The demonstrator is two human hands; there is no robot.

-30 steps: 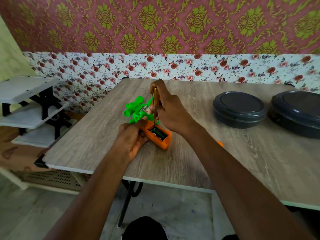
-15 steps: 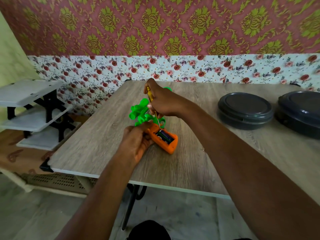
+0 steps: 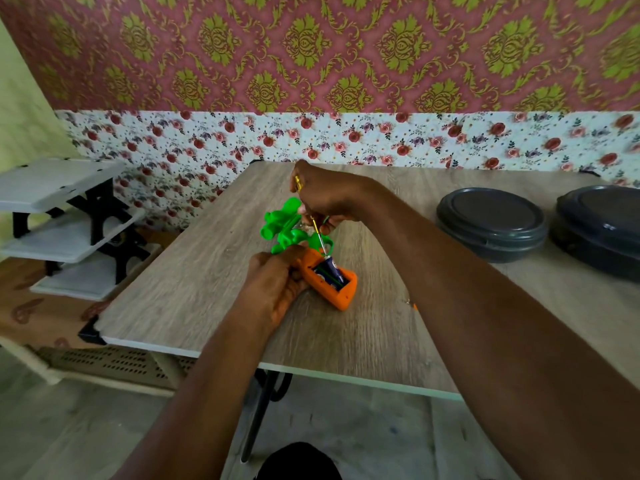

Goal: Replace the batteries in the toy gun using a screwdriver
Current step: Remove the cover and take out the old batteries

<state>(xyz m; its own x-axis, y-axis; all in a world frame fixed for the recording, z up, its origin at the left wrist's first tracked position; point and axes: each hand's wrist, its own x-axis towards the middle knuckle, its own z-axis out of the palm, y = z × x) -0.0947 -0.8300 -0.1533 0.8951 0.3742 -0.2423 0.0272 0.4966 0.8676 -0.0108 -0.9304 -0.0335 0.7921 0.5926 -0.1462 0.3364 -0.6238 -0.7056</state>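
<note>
Green-and-orange plastic toy gun (image 3: 308, 251) lay on wood-grain table (image 3: 194, 271), left hand (image 3: 273, 282) clamped on orange grip; right hand (image 3: 322, 199) pinched thin yellow-handled screwdriver (image 3: 313, 221); tip had dropped from above body into open bay, levering dark battery (image 3: 330, 266) end up; extraction likely underway.

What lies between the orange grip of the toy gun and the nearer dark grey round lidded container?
In the head view, between the orange grip and the nearer dark grey round container lies only bare wood-grain table, crossed above by the person's right forearm.
</note>
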